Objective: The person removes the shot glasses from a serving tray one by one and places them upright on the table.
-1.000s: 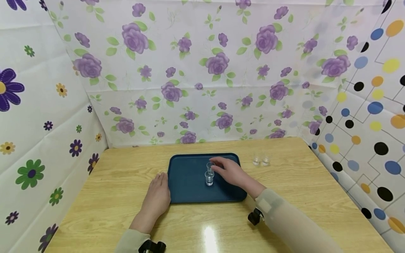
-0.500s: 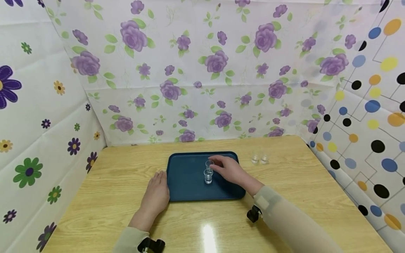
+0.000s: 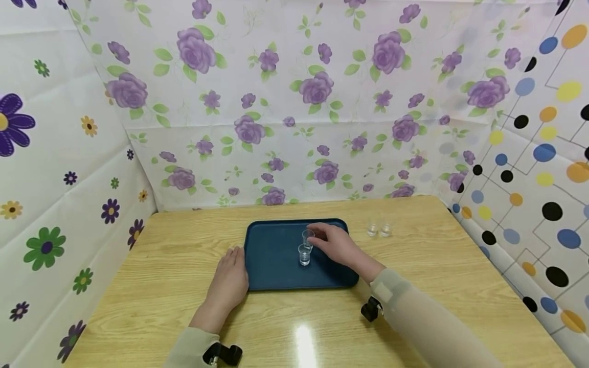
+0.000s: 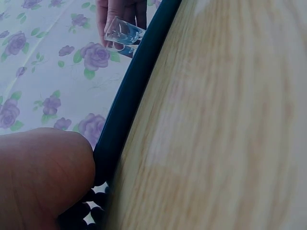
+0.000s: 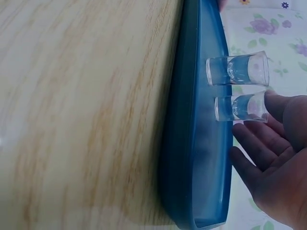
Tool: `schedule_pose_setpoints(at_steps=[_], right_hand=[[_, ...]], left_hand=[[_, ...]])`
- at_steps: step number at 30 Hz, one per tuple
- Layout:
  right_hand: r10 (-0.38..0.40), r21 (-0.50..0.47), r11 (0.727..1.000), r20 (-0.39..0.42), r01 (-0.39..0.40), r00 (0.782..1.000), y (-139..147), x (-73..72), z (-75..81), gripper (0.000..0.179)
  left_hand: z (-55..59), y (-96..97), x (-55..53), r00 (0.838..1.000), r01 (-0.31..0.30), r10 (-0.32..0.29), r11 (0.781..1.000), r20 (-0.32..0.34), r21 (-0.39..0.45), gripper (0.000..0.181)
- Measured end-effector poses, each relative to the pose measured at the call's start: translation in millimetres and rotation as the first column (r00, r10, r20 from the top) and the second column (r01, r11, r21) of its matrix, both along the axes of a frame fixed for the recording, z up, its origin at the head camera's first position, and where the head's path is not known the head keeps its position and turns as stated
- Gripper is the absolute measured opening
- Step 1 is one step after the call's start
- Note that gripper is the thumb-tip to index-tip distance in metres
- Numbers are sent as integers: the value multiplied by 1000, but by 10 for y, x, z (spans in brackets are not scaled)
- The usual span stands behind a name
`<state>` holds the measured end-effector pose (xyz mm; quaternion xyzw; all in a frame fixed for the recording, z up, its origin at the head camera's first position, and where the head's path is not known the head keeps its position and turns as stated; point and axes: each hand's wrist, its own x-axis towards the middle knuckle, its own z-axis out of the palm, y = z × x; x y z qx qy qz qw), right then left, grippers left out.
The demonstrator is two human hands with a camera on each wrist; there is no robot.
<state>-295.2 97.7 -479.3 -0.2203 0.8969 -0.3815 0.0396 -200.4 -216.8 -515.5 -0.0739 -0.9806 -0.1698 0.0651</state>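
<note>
On the dark blue tray stand two small clear shot glasses, one close behind the other. My right hand pinches the rear shot glass near its rim between thumb and fingers. The front shot glass stands upright with nothing touching it. In the right wrist view, the thumb lies at the rim of the pinched glass, and the lower fingers spread loosely below. Along the tray's left edge rests my left hand, its fingers straight and together against the rim.
Two more clear shot glasses, a left one and a right one, stand side by side on the wooden table, beyond the tray's right corner. Patterned cloth walls enclose the back and both sides.
The rear glass and my right hand have shifted very slightly to the right. The left hand, tray and other glasses have stayed in place; the head view moved a little.
</note>
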Motion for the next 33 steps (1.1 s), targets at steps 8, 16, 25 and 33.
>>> schedule_pose_setpoints(at_steps=[8, 16, 25, 33], right_hand=[[-24, 28, 999, 11, 24, 1000, -51, -40, -14, 50], [-57, 6, 998, 14, 57, 998, -57, -39, -25, 42], [-119, -63, 991, 10, 119, 993, 41, 78, -34, 35], [-165, -90, 983, -24, 162, 986, 185, 135, 2, 34]], left_hand=[[-1, -5, -4, 1000, 1, -1, 1000, -1, -6, 50], [9, 3, -3, 1000, 1, -1, 1000, -4, -4, 50], [6, 4, 20, 1000, 4, -4, 1000, -4, -2, 50], [13, -2, 15, 1000, 8, -8, 1000, -10, -8, 50]])
